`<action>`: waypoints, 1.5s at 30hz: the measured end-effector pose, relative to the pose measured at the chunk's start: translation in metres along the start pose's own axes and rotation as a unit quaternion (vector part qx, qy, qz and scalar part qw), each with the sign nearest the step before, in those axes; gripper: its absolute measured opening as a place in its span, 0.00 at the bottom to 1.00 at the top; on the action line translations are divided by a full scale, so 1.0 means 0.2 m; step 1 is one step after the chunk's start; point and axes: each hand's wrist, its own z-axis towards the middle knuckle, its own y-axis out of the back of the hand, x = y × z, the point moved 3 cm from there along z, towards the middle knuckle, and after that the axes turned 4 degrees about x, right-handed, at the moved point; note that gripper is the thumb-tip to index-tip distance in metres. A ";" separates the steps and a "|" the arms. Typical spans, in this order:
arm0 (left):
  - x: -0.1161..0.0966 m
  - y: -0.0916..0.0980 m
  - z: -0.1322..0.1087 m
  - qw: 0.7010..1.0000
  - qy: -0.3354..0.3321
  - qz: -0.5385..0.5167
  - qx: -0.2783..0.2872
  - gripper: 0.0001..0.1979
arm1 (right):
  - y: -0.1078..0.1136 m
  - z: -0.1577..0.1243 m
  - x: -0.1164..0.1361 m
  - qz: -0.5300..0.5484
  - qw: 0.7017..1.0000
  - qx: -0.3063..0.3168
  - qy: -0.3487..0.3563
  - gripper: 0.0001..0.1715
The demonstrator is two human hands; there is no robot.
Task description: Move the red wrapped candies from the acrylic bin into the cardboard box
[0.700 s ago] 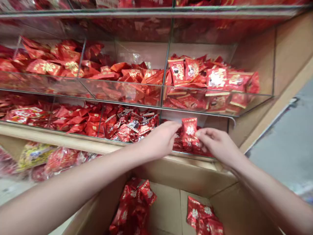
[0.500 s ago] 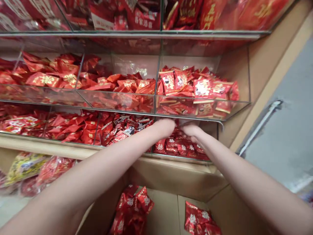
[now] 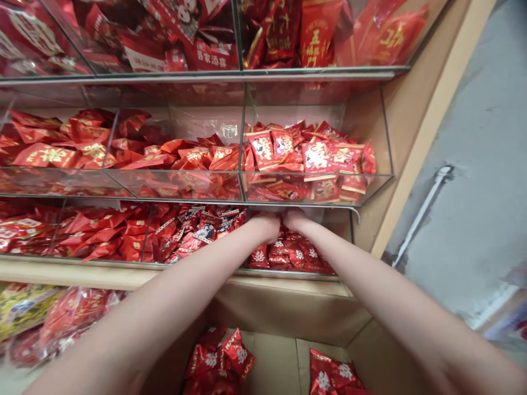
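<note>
Both my hands reach into the right-hand bin of the low shelf. My left hand (image 3: 267, 226) is just above the small red packets (image 3: 297, 255) with silver characters, its fingers turned away from view. Close beside it, my right hand (image 3: 295, 219) reaches deeper, and the fingers are hidden too. Whether either hand holds a packet cannot be seen. Below my arms an open cardboard box (image 3: 284, 304) has matching red packets in two groups, one pile (image 3: 218, 359) at the left and a smaller pile (image 3: 334, 376) at the right.
A clear divider and front panel (image 3: 317, 189) edge the bin above, filled with red-and-gold packets (image 3: 284, 145). Bins of red packets (image 3: 111, 233) continue leftward. Bagged goods (image 3: 69, 312) lie at lower left. A wooden side panel (image 3: 405, 164) and grey wall (image 3: 461, 219) bound the right.
The view has shifted, so the shelves sit lower and further left. Both hands remain in the same bin, now closer together. The packets in the box look unchanged.
</note>
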 end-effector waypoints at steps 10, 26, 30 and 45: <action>0.00 0.01 0.03 0.995 0.034 0.055 0.078 0.15 | 0.07 -0.15 -0.06 -0.193 0.970 0.121 0.082 0.34; -0.06 -0.01 0.03 0.996 -0.038 0.047 0.073 0.17 | 0.00 -0.04 -0.12 -0.122 0.981 0.052 0.142 0.19; -0.10 -0.01 0.07 0.993 0.010 0.050 0.105 0.15 | 0.06 -0.08 -0.10 -0.111 0.980 0.097 0.134 0.21; -0.08 -0.01 0.10 0.994 0.029 0.041 0.100 0.15 | 0.05 -0.14 -0.11 -0.184 0.975 0.106 0.071 0.20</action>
